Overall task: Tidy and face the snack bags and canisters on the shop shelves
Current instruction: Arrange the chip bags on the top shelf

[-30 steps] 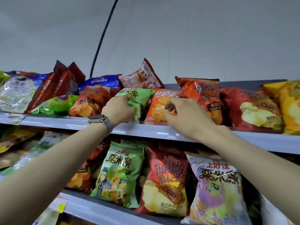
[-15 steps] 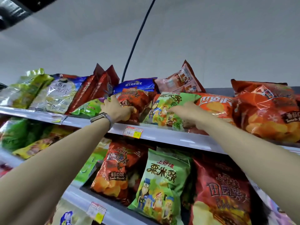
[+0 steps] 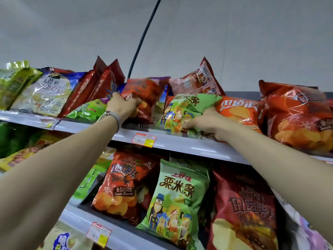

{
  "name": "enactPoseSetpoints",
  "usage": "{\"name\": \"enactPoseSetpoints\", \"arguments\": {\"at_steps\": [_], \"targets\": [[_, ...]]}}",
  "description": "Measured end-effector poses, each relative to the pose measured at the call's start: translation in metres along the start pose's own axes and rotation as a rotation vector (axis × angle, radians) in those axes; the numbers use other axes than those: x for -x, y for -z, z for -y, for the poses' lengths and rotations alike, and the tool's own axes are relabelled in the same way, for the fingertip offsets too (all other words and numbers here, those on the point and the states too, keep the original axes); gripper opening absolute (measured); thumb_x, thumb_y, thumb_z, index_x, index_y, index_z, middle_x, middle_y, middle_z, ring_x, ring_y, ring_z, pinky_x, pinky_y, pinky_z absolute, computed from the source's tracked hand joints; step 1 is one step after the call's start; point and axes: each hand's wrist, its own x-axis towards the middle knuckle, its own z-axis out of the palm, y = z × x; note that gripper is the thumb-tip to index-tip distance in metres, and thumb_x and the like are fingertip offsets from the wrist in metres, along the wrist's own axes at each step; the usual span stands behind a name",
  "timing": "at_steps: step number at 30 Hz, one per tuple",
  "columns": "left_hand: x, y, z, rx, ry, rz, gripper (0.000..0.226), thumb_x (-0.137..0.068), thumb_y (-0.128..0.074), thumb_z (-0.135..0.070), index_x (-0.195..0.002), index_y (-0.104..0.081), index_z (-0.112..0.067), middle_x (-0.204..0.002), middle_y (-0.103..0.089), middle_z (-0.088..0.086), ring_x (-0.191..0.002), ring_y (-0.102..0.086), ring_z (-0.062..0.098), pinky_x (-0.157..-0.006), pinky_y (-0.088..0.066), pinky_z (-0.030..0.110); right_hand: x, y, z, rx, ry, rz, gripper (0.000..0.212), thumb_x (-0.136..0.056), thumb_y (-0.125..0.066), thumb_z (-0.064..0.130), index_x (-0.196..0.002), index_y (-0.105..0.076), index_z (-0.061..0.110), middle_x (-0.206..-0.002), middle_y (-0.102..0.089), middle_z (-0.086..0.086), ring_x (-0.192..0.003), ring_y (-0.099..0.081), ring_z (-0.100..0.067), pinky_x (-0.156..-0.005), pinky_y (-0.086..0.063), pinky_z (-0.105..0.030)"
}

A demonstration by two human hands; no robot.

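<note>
On the top shelf (image 3: 189, 144) my left hand (image 3: 122, 107), with a watch on the wrist, grips an orange-red chip bag (image 3: 144, 94) and holds it raised and tilted above the shelf. My right hand (image 3: 205, 121) grasps the lower edge of a light green cartoon snack bag (image 3: 183, 109) that leans back at the shelf's front. An orange bag (image 3: 237, 110) lies just right of it, partly behind my right wrist. A green bag (image 3: 86, 110) lies flat below and left of my left hand.
More bags crowd the top shelf: yellow-green and white ones (image 3: 43, 92) at left, dark red ones (image 3: 97, 83), a pink one (image 3: 198, 80) at the back, a large orange one (image 3: 297, 120) at right. The lower shelf (image 3: 117, 235) holds upright bags. A black cable (image 3: 142, 38) runs up the wall.
My left hand has closed on the orange-red bag and lifted it off the pile. My right hand slid down to the green cartoon bag's lower edge. The view shifted slightly.
</note>
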Motion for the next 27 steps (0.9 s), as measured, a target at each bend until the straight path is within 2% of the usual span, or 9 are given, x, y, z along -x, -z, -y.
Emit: {"name": "enactPoseSetpoints", "arguments": {"at_steps": [3, 6, 9, 13, 17, 19, 22, 25, 27], "targets": [[-0.004, 0.012, -0.008, 0.294, 0.061, -0.071, 0.093, -0.066, -0.081, -0.068, -0.136, -0.054, -0.013, -0.124, -0.067, 0.005, -0.11, -0.068, 0.027, -0.102, -0.055, 0.04, -0.008, -0.006, -0.002, -0.026, 0.022, -0.044, 0.139, -0.048, -0.1, 0.047, -0.158, -0.026, 0.006, -0.137, -0.062, -0.009, -0.118, -0.062, -0.031, -0.101, -0.053, -0.044], [-0.006, 0.03, -0.02, 0.447, 0.085, -0.131, 0.093, -0.073, -0.079, -0.063, -0.146, -0.047, -0.015, -0.133, -0.062, 0.008, -0.116, -0.064, 0.03, -0.106, -0.053, 0.044, -0.011, -0.009, 0.003, -0.036, 0.054, -0.086, 0.125, -0.05, -0.102, 0.04, -0.15, -0.035, 0.008, -0.132, -0.063, -0.007, -0.119, -0.061, -0.031, -0.103, -0.052, -0.047], [-0.008, 0.051, -0.023, 0.537, 0.095, -0.165, 0.105, -0.06, -0.078, -0.07, -0.147, -0.049, -0.018, -0.133, -0.063, 0.007, -0.117, -0.064, 0.03, -0.106, -0.053, 0.048, -0.01, -0.024, 0.022, -0.087, 0.084, -0.077, 0.114, -0.057, -0.102, 0.035, -0.146, -0.035, 0.01, -0.13, -0.061, -0.004, -0.119, -0.06, -0.029, -0.102, -0.053, -0.046], [-0.005, 0.074, -0.022, 0.644, 0.089, -0.186, 0.101, -0.058, -0.081, -0.07, -0.141, -0.057, -0.018, -0.124, -0.07, 0.004, -0.107, -0.071, 0.027, -0.096, -0.06, 0.045, -0.019, -0.065, 0.055, -0.198, 0.107, 0.013, 0.101, -0.06, -0.101, 0.03, -0.14, -0.044, 0.007, -0.127, -0.064, -0.007, -0.113, -0.063, -0.027, -0.098, -0.055, -0.042], [0.004, 0.086, -0.023, 0.558, 0.02, -0.193, 0.08, -0.079, -0.078, -0.061, -0.139, -0.055, -0.013, -0.124, -0.07, 0.008, -0.106, -0.072, 0.025, -0.071, -0.055, 0.03, -0.033, -0.101, 0.081, -0.259, 0.091, 0.117, 0.075, -0.073, -0.095, 0.023, -0.131, -0.053, 0.003, -0.113, -0.066, -0.01, -0.089, -0.063, -0.022, -0.068, -0.05, -0.029], [0.011, 0.09, -0.027, 0.503, -0.025, -0.153, 0.076, -0.084, -0.077, -0.057, -0.14, -0.051, -0.012, -0.124, -0.068, 0.007, -0.104, -0.07, 0.022, -0.067, -0.051, 0.028, -0.042, -0.113, 0.087, -0.253, 0.068, 0.155, 0.071, -0.078, -0.092, 0.021, -0.133, -0.053, -0.002, -0.122, -0.066, -0.013, -0.094, -0.06, -0.024, -0.07, -0.047, -0.03], [0.029, 0.091, -0.03, 0.416, -0.071, -0.099, 0.067, -0.09, -0.075, -0.053, -0.137, -0.049, -0.013, -0.116, -0.064, 0.0, -0.099, -0.066, 0.013, -0.07, -0.049, 0.024, -0.047, -0.12, 0.087, -0.21, 0.057, 0.172, 0.066, -0.085, -0.087, 0.022, -0.131, -0.051, -0.008, -0.116, -0.058, -0.013, -0.101, -0.053, -0.023, -0.079, -0.043, -0.03], [0.048, 0.079, -0.03, 0.379, -0.135, -0.04, 0.053, -0.095, -0.073, -0.047, -0.134, -0.048, -0.02, -0.103, -0.059, -0.011, -0.095, -0.066, 0.005, -0.067, -0.054, 0.017, -0.044, -0.12, 0.085, -0.125, 0.142, 0.205, 0.047, -0.087, -0.085, 0.029, -0.116, -0.056, 0.004, -0.106, -0.062, -0.002, -0.095, -0.053, -0.017, -0.072, -0.044, -0.024], [0.059, 0.068, -0.034, 0.356, -0.145, -0.002, 0.062, -0.09, -0.075, -0.053, -0.137, -0.049, -0.022, -0.111, -0.064, -0.007, -0.099, -0.068, 0.008, -0.086, -0.062, 0.026, -0.046, -0.115, 0.079, -0.084, 0.221, 0.237, 0.04, -0.086, -0.085, 0.027, -0.116, -0.069, 0.007, -0.101, -0.07, -0.001, -0.088, -0.06, -0.017, -0.061, -0.047, -0.023]]}}
